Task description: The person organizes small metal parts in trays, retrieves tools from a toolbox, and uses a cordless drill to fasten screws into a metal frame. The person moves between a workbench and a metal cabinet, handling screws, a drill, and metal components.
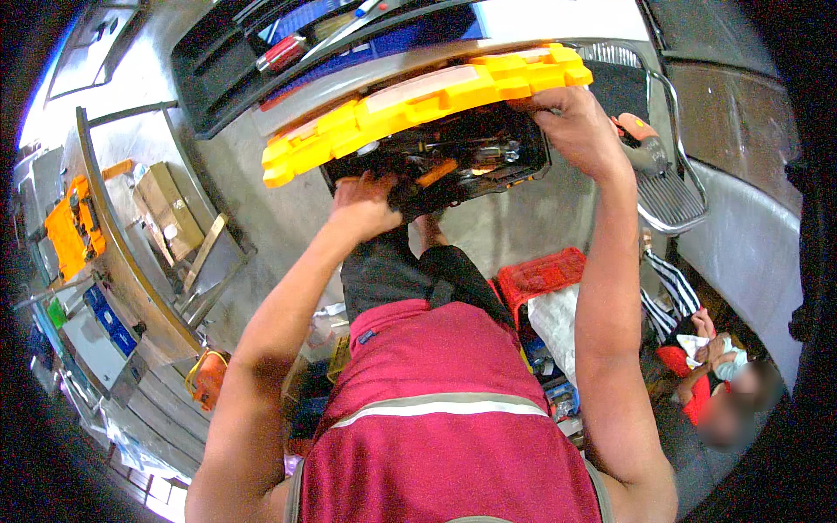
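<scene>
In front of me is a toolbox with a yellow lid [427, 96] raised along its far side and a black tray [534, 161] below it. Several hand tools lie in the tray, among them one with an orange handle [437, 173]; the dark interior hides their exact kinds. My left hand [364, 207] is closed over the tray's near left corner, fingers curled and partly hidden. At the right end, my right hand [580, 126] grips the toolbox where lid and tray meet, its fingertips out of sight behind the edge.
Beyond the toolbox lies a black organizer [231, 74] with a red cylinder [282, 54]. A metal-framed chair [671, 205] stands at right, a red crate [545, 275] beside my legs. People [697, 366] sit low at the right. Shelving with a cardboard box [167, 212] is at left.
</scene>
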`<state>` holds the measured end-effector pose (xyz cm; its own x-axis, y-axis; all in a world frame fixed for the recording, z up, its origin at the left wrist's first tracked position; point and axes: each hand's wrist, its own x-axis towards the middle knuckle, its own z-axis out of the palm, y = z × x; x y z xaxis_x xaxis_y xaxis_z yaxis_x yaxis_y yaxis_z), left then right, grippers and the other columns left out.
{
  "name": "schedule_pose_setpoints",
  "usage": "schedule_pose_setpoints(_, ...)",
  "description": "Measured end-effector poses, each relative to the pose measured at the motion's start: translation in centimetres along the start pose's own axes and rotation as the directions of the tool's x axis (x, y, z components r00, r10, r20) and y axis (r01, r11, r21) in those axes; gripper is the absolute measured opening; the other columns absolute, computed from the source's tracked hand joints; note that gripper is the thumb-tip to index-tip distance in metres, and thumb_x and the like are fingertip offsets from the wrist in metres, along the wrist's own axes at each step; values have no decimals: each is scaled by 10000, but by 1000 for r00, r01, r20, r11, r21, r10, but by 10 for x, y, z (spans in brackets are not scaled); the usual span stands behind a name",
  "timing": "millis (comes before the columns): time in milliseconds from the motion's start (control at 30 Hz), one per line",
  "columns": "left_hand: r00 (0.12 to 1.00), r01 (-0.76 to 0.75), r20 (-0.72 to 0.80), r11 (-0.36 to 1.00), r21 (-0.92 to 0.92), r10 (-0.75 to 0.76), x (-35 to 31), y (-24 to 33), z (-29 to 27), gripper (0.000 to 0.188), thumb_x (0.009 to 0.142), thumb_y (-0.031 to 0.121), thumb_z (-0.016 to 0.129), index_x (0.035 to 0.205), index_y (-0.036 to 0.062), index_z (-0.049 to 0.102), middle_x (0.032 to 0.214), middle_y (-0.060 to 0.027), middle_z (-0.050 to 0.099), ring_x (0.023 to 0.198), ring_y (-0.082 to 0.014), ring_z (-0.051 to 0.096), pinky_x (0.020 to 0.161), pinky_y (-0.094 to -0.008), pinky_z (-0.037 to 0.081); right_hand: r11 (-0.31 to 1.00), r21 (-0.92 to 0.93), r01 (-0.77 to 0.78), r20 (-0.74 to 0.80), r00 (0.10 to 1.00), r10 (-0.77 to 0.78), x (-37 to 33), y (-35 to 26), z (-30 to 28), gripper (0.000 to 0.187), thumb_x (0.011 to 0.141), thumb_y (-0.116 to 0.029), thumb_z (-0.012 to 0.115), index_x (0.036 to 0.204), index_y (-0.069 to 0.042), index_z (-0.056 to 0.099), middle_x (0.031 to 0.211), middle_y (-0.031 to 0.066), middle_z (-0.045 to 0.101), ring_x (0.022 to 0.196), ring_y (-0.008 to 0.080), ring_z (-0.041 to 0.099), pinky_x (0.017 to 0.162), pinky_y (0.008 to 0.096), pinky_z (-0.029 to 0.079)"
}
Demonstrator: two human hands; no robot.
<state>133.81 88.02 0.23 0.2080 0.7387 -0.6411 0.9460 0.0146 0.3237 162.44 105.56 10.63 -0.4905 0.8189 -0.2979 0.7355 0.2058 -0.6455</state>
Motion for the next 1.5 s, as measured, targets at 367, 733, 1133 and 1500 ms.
schedule_pose_setpoints(367, 976, -215, -55, 960, -178, 209, -46, -34, -40, 573, 744, 269, 731, 1276, 89, 617, 1224, -221, 623, 1128, -418, 602, 996, -474, 496, 997, 41, 64, -54, 997, -62, -1, 2, 2, 252, 820, -63, 574, 1003, -29, 744, 866, 215, 710, 838, 346, 708, 792, 424, 549)
schedule_pose_setpoints(733, 721, -389, -623, 921, -4, 302, 80, -37, -9, 498, 837, 233, 707, 1303, 82, 619, 1275, -229, 628, 1226, -413, 567, 1075, -493, 426, 996, 16, 84, -100, 992, -82, -3, 6, 8, 218, 827, -79, 577, 973, -26, 730, 876, 214, 705, 848, 370, 700, 799, 438, 548)
schedule_pose_setpoints(1133, 981, 75, -193, 979, 191, -37, 49, -43, 107, 374, 891, 297, 575, 1200, 99, 642, 1126, -141, 666, 1036, -325, 648, 795, -455, 520, 999, 4, -43, -69, 997, 43, -3, 1, 8, 182, 822, -82, 593, 938, 5, 703, 877, 233, 696, 865, 384, 694, 830, 444, 535)
schedule_pose_setpoints(1500, 957, -235, -192, 970, -64, 219, -103, 56, 36, 407, 897, 466, 661, 906, 61, 622, 849, -133, 621, 768, -317, 673, 663, -439, 555, 1000, 7, 15, -65, 998, -15, -3, -5, 5, 227, 813, -37, 602, 1004, -12, 722, 948, 190, 723, 957, 330, 699, 896, 387, 528)
